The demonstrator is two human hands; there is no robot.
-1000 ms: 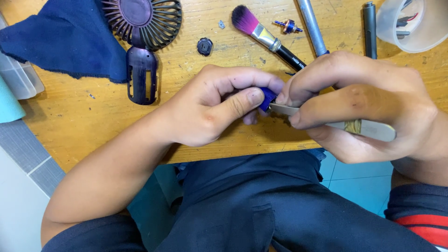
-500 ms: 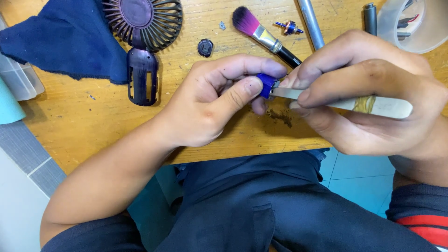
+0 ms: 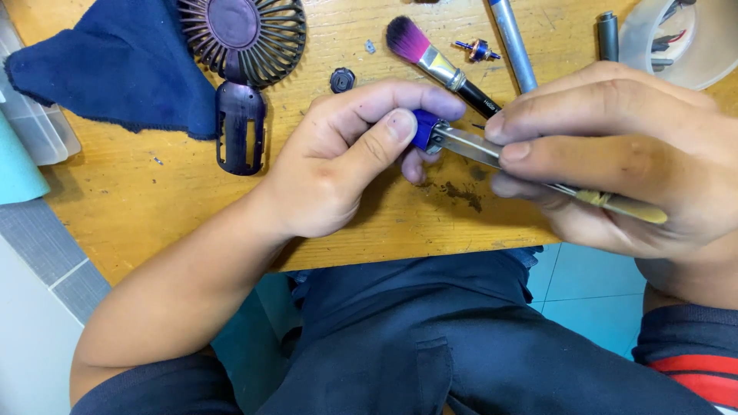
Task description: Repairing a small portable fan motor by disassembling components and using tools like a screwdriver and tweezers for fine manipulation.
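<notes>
Head view, left to right: clear plastic box (image 3: 31, 127) at far left edge of wooden table (image 3: 154, 223), dark blue cloth (image 3: 123, 69) lying beside it on the far left part of the table. Next, purple fan grille (image 3: 242, 34) at the far edge, with a purple slotted housing piece (image 3: 241, 127) just near of it, touching or overlapping the grille's lower rim. Small dark round cap (image 3: 342, 79) right of the grille, tiny grey bit (image 3: 370, 47) farther back. Left hand (image 3: 338, 165) mid-frame over the table, closed in a pinch: thumb and index clamp a small blue part (image 3: 424, 127), other fingers curled under it. Makeup brush (image 3: 442, 68) with pink-purple bristles lies behind the hands, its black handle running under the right hand. Small blue-and-copper motor piece (image 3: 478, 50) and grey metal rod (image 3: 513, 42) far of it. Right hand (image 3: 623, 165) closed around metal tweezers (image 3: 492, 152), fingers pressing both arms together, tips meeting the blue part; the tweezers' pale back end sticks out right. Dark pen-like tool (image 3: 608, 34) and translucent round container (image 3: 696, 42) at far right. Dark smudge (image 3: 461, 192) on the table under the tweezers.
</notes>
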